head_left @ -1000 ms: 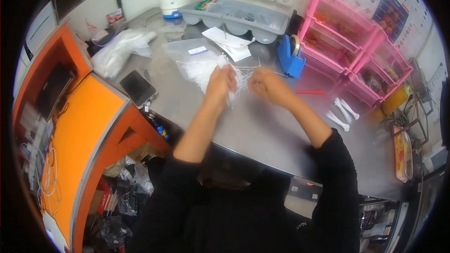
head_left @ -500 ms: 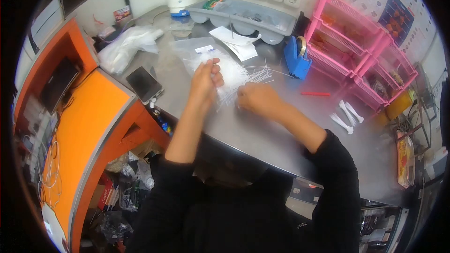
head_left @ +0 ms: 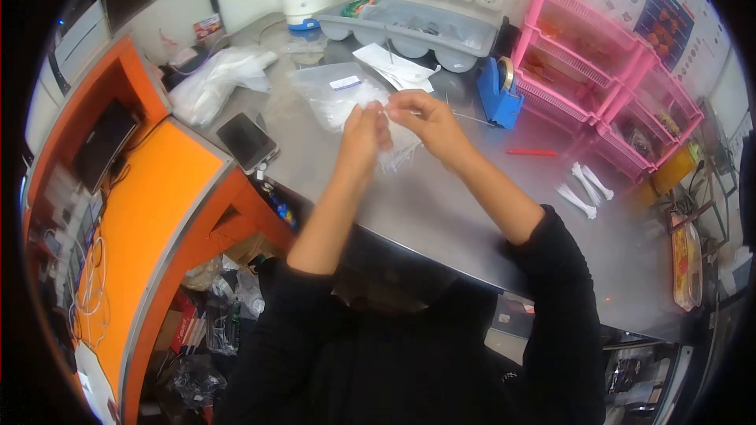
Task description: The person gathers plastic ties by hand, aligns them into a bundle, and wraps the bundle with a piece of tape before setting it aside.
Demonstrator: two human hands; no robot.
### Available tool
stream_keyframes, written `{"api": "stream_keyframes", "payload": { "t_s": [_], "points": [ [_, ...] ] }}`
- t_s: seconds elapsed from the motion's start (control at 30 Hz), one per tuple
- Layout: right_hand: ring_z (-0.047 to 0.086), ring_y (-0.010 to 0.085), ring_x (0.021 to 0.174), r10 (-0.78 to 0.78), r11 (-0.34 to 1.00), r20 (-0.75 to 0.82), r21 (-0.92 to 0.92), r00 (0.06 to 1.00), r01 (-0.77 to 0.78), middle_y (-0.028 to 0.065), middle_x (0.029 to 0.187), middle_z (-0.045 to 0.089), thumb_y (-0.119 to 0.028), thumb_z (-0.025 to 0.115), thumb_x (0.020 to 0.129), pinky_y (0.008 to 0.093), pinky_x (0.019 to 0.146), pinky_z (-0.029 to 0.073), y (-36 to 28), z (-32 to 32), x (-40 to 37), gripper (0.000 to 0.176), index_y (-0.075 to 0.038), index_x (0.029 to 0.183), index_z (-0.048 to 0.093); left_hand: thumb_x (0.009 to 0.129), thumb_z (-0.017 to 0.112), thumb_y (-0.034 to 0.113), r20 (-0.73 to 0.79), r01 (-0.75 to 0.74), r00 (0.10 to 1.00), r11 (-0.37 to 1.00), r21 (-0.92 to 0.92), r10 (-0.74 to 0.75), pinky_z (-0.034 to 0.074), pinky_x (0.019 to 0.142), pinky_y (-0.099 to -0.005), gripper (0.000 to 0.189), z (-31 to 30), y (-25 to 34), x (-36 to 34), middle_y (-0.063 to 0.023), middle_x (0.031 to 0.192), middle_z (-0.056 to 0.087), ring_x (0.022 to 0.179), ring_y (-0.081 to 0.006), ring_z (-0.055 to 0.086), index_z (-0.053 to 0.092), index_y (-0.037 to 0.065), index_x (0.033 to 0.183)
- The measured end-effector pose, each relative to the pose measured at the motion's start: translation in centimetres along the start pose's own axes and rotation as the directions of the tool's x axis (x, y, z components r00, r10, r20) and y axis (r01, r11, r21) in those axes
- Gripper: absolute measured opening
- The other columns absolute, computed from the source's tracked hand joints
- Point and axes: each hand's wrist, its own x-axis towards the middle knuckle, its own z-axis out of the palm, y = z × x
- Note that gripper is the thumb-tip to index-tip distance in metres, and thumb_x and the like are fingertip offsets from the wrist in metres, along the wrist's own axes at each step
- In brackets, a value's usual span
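Observation:
My left hand [head_left: 364, 135] grips a bunch of thin white cable ties [head_left: 398, 149] that hangs down over the steel table [head_left: 441, 212]. My right hand [head_left: 421, 120] meets it from the right, fingers pinched at the top of the same bunch. Just behind both hands lies a clear plastic bag [head_left: 335, 94] with more white ties and a small label. Three tied white bundles [head_left: 581, 187] rest on the table to the right.
A blue tape dispenser [head_left: 494, 93], a red pen [head_left: 531, 152], pink stacked baskets [head_left: 606, 79], a grey tray [head_left: 417, 27], papers [head_left: 398, 67], a phone [head_left: 246, 142] and a crumpled white bag [head_left: 216, 83] surround the hands. An orange counter [head_left: 138, 212] stands left.
My right hand rose from the table up to the left hand. The loose ties that were spread on the table are now gathered between both hands.

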Motion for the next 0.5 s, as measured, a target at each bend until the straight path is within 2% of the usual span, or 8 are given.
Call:
{"api": "stream_keyframes", "payload": {
  "t_s": [0.03, 0.07, 0.1, 0.13, 0.17, 0.27, 0.37, 0.5],
  "points": [
    [0.056, 0.0166, 0.078, -0.018, 1.0, -0.005, -0.002, 1.0, 0.018, 0.0032, 0.088, 0.057, -0.019, 0.063, 0.076, 0.0292, 0.067, 0.044, 0.6, -0.1, 0.1, 0.012, -0.011, 0.084, 0.064, 0.092, 0.037, 0.019, -0.024, 0.017, 1.0, 0.999, -0.051, -0.019, 0.032, 0.05, -0.0238, 0.017, -0.6, 0.1, 0.1, -0.0001, 0.069, 0.038, 0.056, -0.009, 0.035, 0.043, 0.004, 0.098],
    [0.056, 0.0178, 0.079, -0.055, 0.965, 0.124, -0.249, 0.991, 0.085, 0.0037, 0.088, 0.058, -0.018, 0.062, 0.075, 0.0298, 0.067, 0.044, 1.4, -0.4, 0.0, 0.012, -0.011, 0.084, 0.064, 0.092, 0.037, 0.018, -0.046, 0.034, 0.998, 0.994, -0.103, -0.039, 0.031, 0.049, -0.0234, 0.018, -1.1, 0.3, 0.2, 0.0001, 0.069, 0.037, 0.055, -0.0087, 0.033, 0.043, 0.004, 0.1],
    [0.056, 0.0189, 0.079, -0.06, 0.865, 0.253, -0.47, 0.966, 0.177, 0.0042, 0.087, 0.058, -0.018, 0.062, 0.075, 0.0305, 0.066, 0.045, 1.6, -0.8, -0.3, 0.011, -0.011, 0.084, 0.064, 0.092, 0.036, 0.018, -0.071, 0.032, 0.997, 0.989, -0.145, -0.042, 0.03, 0.049, -0.023, 0.018, -1.3, 0.5, 0.2, 0.0002, 0.069, 0.037, 0.055, -0.0084, 0.032, 0.042, 0.003, 0.1],
    [0.057, 0.0201, 0.079, -0.031, 0.707, 0.374, -0.647, 0.927, 0.285, 0.0047, 0.087, 0.058, -0.017, 0.061, 0.074, 0.0312, 0.066, 0.045, 1.9, -1.0, -0.5, 0.011, -0.011, 0.083, 0.064, 0.092, 0.036, 0.019, -0.094, 0.029, 0.995, 0.982, -0.187, -0.047, 0.029, 0.048, -0.0227, 0.018, -1.4, 0.7, 0.1, 0.0004, 0.068, 0.036, 0.054, -0.0081, 0.031, 0.042, 0.003, 0.1],
    [0.056, 0.0236, 0.079, -0.009, 0.656, 0.393, -0.691, 0.92, 0.302, 0.0061, 0.084, 0.058, -0.015, 0.059, 0.072, 0.0334, 0.066, 0.045, 2.2, -0.9, -1.4, 0.012, -0.012, 0.083, 0.064, 0.093, 0.035, 0.019, -0.116, 0.029, 0.992, 0.973, -0.227, -0.056, 0.028, 0.048, -0.0223, 0.018, -1.5, 0.8, 0.0, 0.0005, 0.068, 0.036, 0.054, -0.0078, 0.03, 0.041, 0.003, 0.1],
    [0.056, 0.025, 0.077, -0.128, 0.528, 0.442, -0.728, 0.888, 0.438, 0.0064, 0.08, 0.057, -0.016, 0.058, 0.073, 0.0345, 0.066, 0.045, 3.2, -0.3, -1.8, 0.01, -0.012, 0.08, 0.064, 0.093, 0.035, 0.019, -0.102, 0.076, 0.989, 0.958, -0.275, -0.108, 0.028, 0.048, -0.0221, 0.018, -1.4, 1.0, 0.1, 0.0008, 0.068, 0.036, 0.054, -0.0077, 0.03, 0.041, 0.002, 0.095],
    [0.055, 0.0255, 0.076, -0.183, 0.568, 0.395, -0.705, 0.9, 0.425, 0.0062, 0.078, 0.055, -0.016, 0.058, 0.072, 0.0343, 0.065, 0.045, 2.3, -0.4, -1.6, 0.008, -0.012, 0.077, 0.063, 0.093, 0.034, 0.019, -0.1, 0.084, 0.988, 0.95, -0.302, -0.119, 0.028, 0.049, -0.0219, 0.017, -1.3, 0.9, -0.1, 0.0007, 0.068, 0.036, 0.055, -0.0079, 0.031, 0.041, 0.004, 0.093],
    [0.056, 0.0193, 0.07, -0.235, 0.788, 0.215, -0.529, 0.948, 0.315, 0.0049, 0.076, 0.059, -0.013, 0.059, 0.073, 0.03, 0.063, 0.044, 1.8, -1.3, -0.4, 0.008, -0.009, 0.078, 0.063, 0.093, 0.034, 0.02, -0.098, 0.064, 0.991, 0.959, -0.277, -0.094, 0.03, 0.05, -0.0234, 0.017, -1.9, -0.2, 0.4, -0.0002, 0.068, 0.037, 0.056, -0.0093, 0.032, 0.042, 0.005, 0.092]
  ]
}}
